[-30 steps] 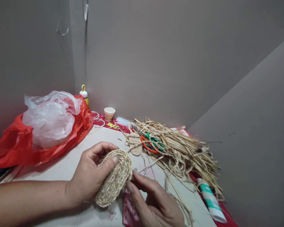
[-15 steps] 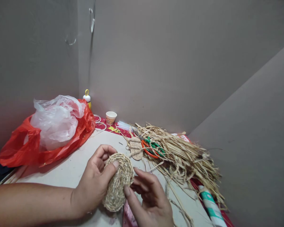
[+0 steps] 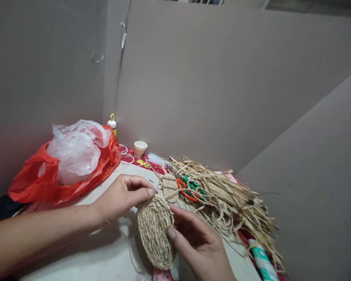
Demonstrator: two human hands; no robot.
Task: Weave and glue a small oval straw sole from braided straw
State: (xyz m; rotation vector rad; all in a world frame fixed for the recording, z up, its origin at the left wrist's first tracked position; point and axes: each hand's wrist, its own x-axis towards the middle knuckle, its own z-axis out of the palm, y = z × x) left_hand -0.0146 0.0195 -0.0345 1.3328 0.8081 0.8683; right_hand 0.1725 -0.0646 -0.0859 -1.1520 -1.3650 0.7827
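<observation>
An oval woven straw piece (image 3: 156, 232), made of coiled cord, is held up over the white table between both hands. My left hand (image 3: 125, 195) pinches its top edge between thumb and fingertips. My right hand (image 3: 197, 238) grips the right edge, thumb in front, with the other fingers partly hidden behind. Beyond the hands lies a smaller woven slipper-shaped sole (image 3: 170, 188). Beside that sole are scissors with orange handles (image 3: 187, 190) and a green-handled pair (image 3: 196, 182), partly under straw strands.
A large bundle of dry straw (image 3: 222, 191) covers the right side of the table. At the left sits a red plastic bag (image 3: 32, 173) with a clear bag (image 3: 74, 154) in it. A paper cup (image 3: 140, 149) and a yellow-topped bottle (image 3: 112, 124) stand at the back.
The woven piece has turned, showing a face with long lengthwise rows. My left hand has shifted from its upper left side to its top edge. The view has tilted up slightly.
</observation>
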